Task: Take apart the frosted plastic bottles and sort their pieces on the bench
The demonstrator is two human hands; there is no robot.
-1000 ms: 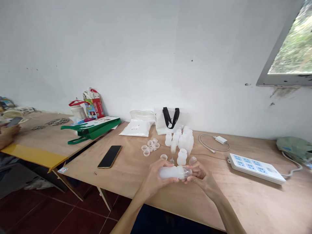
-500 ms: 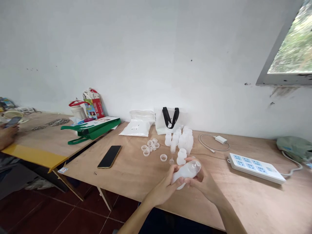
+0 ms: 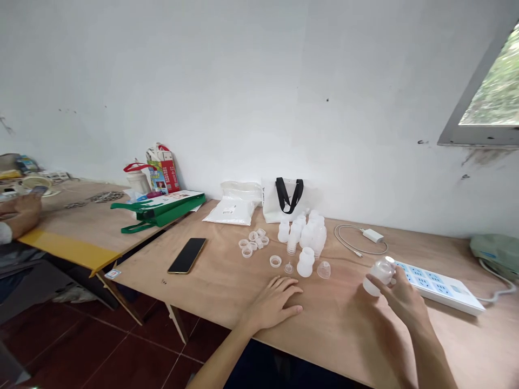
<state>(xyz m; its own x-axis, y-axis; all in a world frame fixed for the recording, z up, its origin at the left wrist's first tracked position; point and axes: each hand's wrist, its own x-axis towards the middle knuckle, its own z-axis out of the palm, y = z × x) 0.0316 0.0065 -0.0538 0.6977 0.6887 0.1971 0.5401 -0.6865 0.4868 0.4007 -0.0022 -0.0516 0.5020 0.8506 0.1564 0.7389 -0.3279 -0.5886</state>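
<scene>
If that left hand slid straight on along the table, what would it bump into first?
Probably the clear plastic cone-shaped part ahead of the left hand, though the hand might slip just past it; depth is hard to judge.

Left hand [image 3: 271, 305] flat on desk [image 3: 336, 329], palm down, fingers [image 3: 290, 290] spread; right hand [image 3: 399, 297] raised above desk, fingers curled closed, wrist turned inward.

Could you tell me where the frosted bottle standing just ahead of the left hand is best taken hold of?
Probably around its wide body, with the left hand coming from the near side: the frosted bottle stands upright at the front of the group, its body below a narrower neck.
</scene>
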